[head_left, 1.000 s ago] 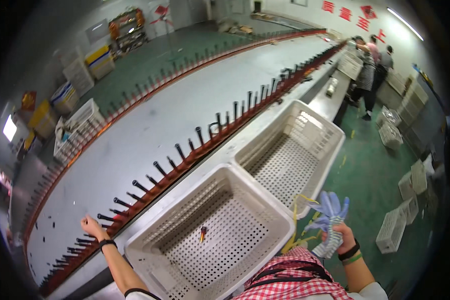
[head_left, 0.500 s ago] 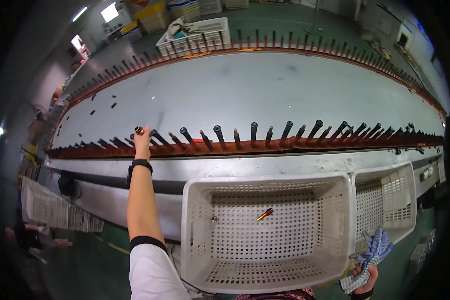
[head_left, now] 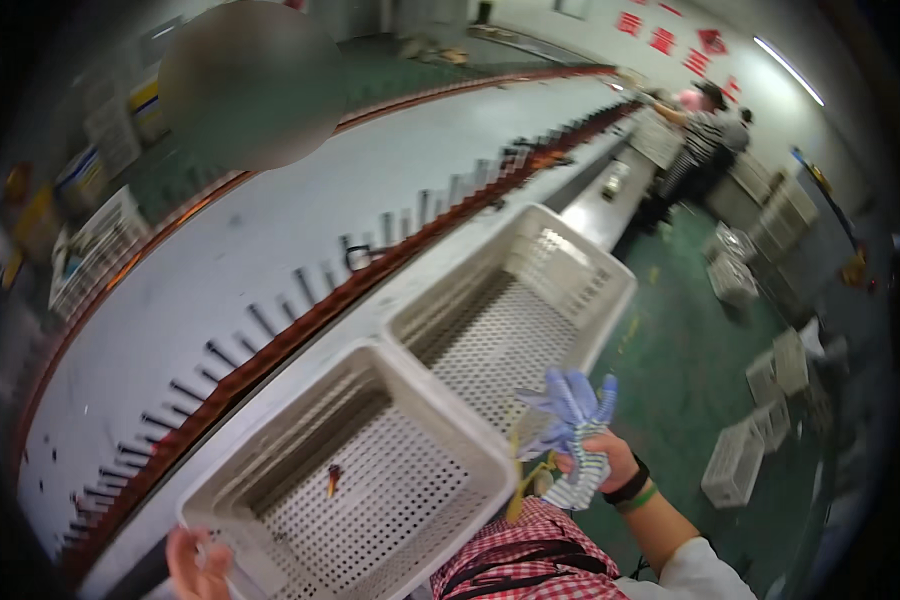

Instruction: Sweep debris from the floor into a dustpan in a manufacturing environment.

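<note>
My right hand point(head_left: 615, 462) is closed round the striped knit cuff of a blue work glove point(head_left: 575, 420), whose fingers point up and away; whether a second glove lies with it I cannot tell. The glove hangs beside the far crate's near corner. At the lower left, my left hand point(head_left: 198, 565) is by the outer left corner of the near white crate point(head_left: 440, 400). Its fingers look apart and slightly bent, with nothing visible in them, though blurred. A small dark red and gold part point(head_left: 333, 480) lies on that crate's perforated floor.
A second white crate point(head_left: 610, 285) adjoins the first. Beyond runs a long grey table point(head_left: 270, 225) edged by a brown rail point(head_left: 260, 370) with upright dark rods. Another person point(head_left: 705, 130) stands at the table's far end. Several crates point(head_left: 735, 462) sit on the green floor at right.
My view has swung right. My left hand has left the rail for the crate's corner, and the metal piece it held no longer shows. My right hand still grips the glove.
</note>
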`<state>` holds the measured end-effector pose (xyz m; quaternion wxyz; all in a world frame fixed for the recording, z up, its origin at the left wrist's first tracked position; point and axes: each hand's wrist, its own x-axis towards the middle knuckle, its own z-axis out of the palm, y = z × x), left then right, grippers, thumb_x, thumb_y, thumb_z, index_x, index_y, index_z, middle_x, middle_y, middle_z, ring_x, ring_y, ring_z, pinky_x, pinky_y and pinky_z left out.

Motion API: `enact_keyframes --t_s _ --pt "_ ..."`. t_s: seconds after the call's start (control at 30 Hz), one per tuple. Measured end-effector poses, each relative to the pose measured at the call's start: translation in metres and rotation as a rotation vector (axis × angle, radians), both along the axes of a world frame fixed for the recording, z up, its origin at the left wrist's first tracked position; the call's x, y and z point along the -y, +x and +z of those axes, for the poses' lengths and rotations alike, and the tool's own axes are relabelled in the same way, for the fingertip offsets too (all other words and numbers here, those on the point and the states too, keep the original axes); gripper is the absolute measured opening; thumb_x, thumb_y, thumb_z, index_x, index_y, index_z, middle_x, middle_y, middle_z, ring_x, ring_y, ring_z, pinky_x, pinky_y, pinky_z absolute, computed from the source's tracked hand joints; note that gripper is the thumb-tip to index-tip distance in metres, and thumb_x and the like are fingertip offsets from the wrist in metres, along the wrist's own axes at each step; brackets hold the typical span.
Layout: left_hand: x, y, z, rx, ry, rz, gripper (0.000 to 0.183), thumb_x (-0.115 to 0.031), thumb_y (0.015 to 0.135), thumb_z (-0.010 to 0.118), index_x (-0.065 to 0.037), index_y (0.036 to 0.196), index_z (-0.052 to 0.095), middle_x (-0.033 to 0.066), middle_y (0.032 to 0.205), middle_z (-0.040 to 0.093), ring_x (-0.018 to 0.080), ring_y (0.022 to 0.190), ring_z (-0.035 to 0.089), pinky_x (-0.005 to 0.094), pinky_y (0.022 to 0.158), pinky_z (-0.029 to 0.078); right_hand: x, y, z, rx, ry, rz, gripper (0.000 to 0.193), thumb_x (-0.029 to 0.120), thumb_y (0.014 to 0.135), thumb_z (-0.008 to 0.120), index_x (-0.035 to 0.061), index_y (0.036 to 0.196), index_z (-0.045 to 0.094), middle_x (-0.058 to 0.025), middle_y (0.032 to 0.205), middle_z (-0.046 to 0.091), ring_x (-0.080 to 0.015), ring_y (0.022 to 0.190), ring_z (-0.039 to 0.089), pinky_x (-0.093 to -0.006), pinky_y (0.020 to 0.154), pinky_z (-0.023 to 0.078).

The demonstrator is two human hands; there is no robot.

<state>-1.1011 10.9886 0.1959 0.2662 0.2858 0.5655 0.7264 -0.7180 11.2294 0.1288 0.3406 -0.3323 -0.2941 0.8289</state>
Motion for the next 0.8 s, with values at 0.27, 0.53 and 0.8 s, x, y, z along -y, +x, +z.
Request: enact_keyframes --t_s 0.27,0.53,0.8 --pt "-0.146 0.235 0.04 0.452 -0.308 -0.732 0.036 -0.016 0.08 0.05 0.004 0.108 0.041 0.0203 0.096 0.052 0.0229 0.08 0.054 0.0288 0.066 0.046 -0.048 0.105 0.06 -0.378 0.09 -0.111 0.062 0.016 0.066 0.055 0.0063 0.122 0.03 -0.021 0.107 0.042 -0.0179 0.062 0.046 -0.0289 0.054 0.039" --pt "-0.385 0.496 -0.031 -0.283 -0.181 -1.347 0.02 -0.011 0.079 0.051 0.002 0.095 0.053 0.0054 0.087 0.055 0.011 0.076 0.053 0.024 0.068 0.043 -0.141 0.306 0.04 -0.442 0.124 -0.093 0.08 0.015 0.062 0.057 0.0099 0.129 0.014 -0.0134 0.127 0.029 -0.0183 0.065 0.05 -0.0281 0.058 0.043" --pt "-0.612 0.688 -0.065 0.32 -0.271 -1.383 0.015 -0.012 0.078 0.049 -0.001 0.082 0.058 0.0006 0.064 0.055 0.0075 0.053 0.05 0.0183 0.051 0.041 -0.234 0.549 -0.012 -0.327 -0.143 -0.481 0.032 0.014 0.068 0.05 -0.0017 0.096 0.048 -0.0118 0.079 0.055 -0.0218 0.071 0.054 -0.034 0.067 0.045"
